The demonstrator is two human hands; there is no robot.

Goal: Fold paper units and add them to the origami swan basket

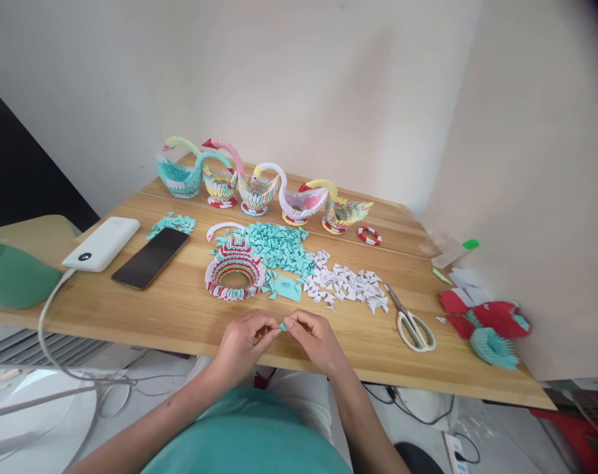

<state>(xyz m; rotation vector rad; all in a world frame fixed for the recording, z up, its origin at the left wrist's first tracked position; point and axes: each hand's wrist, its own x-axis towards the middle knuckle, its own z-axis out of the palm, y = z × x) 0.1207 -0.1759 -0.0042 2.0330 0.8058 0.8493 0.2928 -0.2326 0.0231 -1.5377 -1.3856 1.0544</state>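
Note:
Near the table's front edge, my left hand (pixel 249 337) and my right hand (pixel 313 337) meet fingertip to fingertip. Both pinch a small teal folded paper piece (pixel 282 326). Just beyond them stands a round ring-shaped basket body (pixel 234 270) made of red, white and multicoloured folded paper. A heap of teal paper triangles (pixel 279 247) lies behind it, with a flat teal paper sheet (pixel 287 288) at its near side. White paper triangles (pixel 348 283) spread to the right of the heap. A white curved swan neck (pixel 224 227) rests behind the basket body.
Several finished paper swans (pixel 299 201) line the back, with a red and white paper ring (pixel 369 236) beside them. Scissors (pixel 414 326) lie at right, near red and teal paper pieces (pixel 496 329). A phone (pixel 151 258) and a cabled white power bank (pixel 101 243) are at left.

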